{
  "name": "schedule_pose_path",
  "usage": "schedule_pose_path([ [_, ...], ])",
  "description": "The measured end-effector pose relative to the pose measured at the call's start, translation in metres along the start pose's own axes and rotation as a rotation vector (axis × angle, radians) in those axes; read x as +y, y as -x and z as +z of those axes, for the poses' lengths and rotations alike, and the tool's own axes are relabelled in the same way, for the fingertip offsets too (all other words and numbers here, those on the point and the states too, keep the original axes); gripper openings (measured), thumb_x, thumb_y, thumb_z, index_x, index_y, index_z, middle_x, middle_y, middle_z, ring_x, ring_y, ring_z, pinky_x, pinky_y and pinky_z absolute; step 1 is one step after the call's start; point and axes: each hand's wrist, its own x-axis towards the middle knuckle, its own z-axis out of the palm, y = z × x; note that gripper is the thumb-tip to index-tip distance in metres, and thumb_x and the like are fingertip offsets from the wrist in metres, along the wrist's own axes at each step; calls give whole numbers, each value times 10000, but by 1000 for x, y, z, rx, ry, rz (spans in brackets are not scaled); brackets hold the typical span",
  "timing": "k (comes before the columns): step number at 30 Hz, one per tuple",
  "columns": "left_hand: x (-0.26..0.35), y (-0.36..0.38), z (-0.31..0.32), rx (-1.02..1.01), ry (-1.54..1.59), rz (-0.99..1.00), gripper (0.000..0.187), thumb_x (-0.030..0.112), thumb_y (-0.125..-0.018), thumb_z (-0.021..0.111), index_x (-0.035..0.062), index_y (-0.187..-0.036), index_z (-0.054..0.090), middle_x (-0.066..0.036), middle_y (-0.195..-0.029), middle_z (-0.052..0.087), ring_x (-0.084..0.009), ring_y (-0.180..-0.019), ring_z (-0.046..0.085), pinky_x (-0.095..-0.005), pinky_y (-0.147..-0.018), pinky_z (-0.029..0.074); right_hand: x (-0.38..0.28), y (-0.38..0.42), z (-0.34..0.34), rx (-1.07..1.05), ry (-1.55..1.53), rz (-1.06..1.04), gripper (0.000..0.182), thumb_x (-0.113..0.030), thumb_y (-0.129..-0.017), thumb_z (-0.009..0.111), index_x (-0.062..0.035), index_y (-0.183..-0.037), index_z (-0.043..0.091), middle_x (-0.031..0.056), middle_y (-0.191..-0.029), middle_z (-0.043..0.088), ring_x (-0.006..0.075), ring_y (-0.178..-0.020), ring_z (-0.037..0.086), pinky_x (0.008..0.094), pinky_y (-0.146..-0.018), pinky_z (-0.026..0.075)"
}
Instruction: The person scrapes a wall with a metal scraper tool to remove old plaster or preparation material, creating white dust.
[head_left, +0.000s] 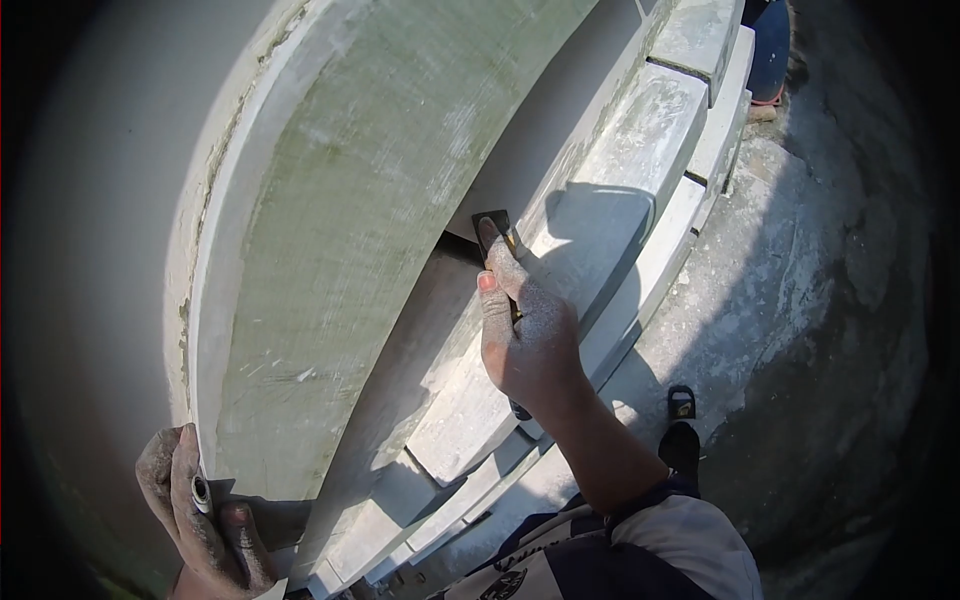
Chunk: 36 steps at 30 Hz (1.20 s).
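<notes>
My right hand [530,340], dusted white, is closed around a black-and-yellow hand tool [491,222]. The thumb lies along the tool's flat black end, while a dark butt shows below the palm. This end points into the gap between a curved greenish-grey panel [340,230] and the pale stepped blocks [610,225]. At the lower left, my left hand [205,520] is curled at the panel's bottom corner, with fingers on its outer edge and the thumb towards its face. A small white-rimmed dark oval [201,493] shows on or between those fingers.
Blocks run in curved rows with dark joints between them. A smooth pale wall [110,250] rises left of the panel. Dusty concrete ground [740,290] lies to the right, where my sandalled foot [681,403] shows. A dark blue object [769,50] stands at top right.
</notes>
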Motion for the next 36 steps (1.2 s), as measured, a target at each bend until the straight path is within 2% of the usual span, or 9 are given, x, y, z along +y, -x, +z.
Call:
schedule_pose_path([
  [3,-2,-1,1,4,-14,13,544,44,-929,369,-38,-1460,288,-302,-1408,416,-489,-1241,407,-586,-1020,314,1,-19,1,-7,-30,171,258,-80,-959,557,114,-1121,610,212,-899,676,205,-820,647,295,-767,502],
  [6,-1,-1,-1,-11,-16,9,538,44,-930,370,-43,-1456,294,-301,-1403,422,-490,-1241,409,-589,-1019,313,-18,-31,-4,-130,24,458,262,-104,-971,542,105,-1111,611,204,-916,676,196,-836,631,287,-791,492],
  [10,-2,0,2,19,12,11,530,50,-933,375,-50,-1449,304,-302,-1398,426,-489,-1239,410,-585,-1018,316,-3,-15,3,39,77,92,228,-116,-972,538,85,-1036,627,224,-906,670,208,-820,644,301,-751,494],
  [16,-2,-1,1,15,31,9,527,60,-935,384,-50,-1445,312,-300,-1397,428,-485,-1230,416,-579,-1016,320,-18,-38,-9,-124,60,316,226,-99,-960,555,107,-1015,628,220,-858,673,204,-773,651,294,-733,500],
  [22,0,0,3,33,13,-6,517,70,-937,381,-55,-1436,328,-297,-1390,431,-477,-1223,422,-577,-1017,315,-17,-37,-13,-182,38,322,219,-75,-941,584,121,-1029,625,228,-845,676,198,-774,658,302,-733,506],
  [25,0,2,2,33,-15,-16,509,85,-939,387,-49,-1429,342,-297,-1380,437,-472,-1222,427,-573,-1021,311,-4,-20,-2,-6,29,113,208,-68,-935,590,122,-1011,629,238,-878,685,203,-800,671,306,-737,513],
  [28,2,1,2,12,-21,-56,502,106,-943,395,-71,-1411,357,-294,-1378,439,-467,-1225,423,-566,-1026,307,4,-18,-2,-31,114,23,183,-45,-937,567,115,-1002,627,248,-929,692,209,-826,681,307,-741,518],
  [32,0,2,4,25,-11,-24,513,128,-937,412,-121,-1383,365,-302,-1359,441,-464,-1230,414,-555,-1027,304,-8,-57,-6,-39,5,222,161,-13,-938,532,101,-1009,621,199,-856,675,157,-800,643,282,-722,503],
  [36,1,2,0,14,19,-55,524,130,-925,419,-141,-1370,367,-313,-1335,445,-460,-1229,413,-549,-1027,304,-4,-49,-5,-36,-31,164,108,-11,-939,530,61,-937,610,103,-713,599,83,-673,492,260,-609,454],
])
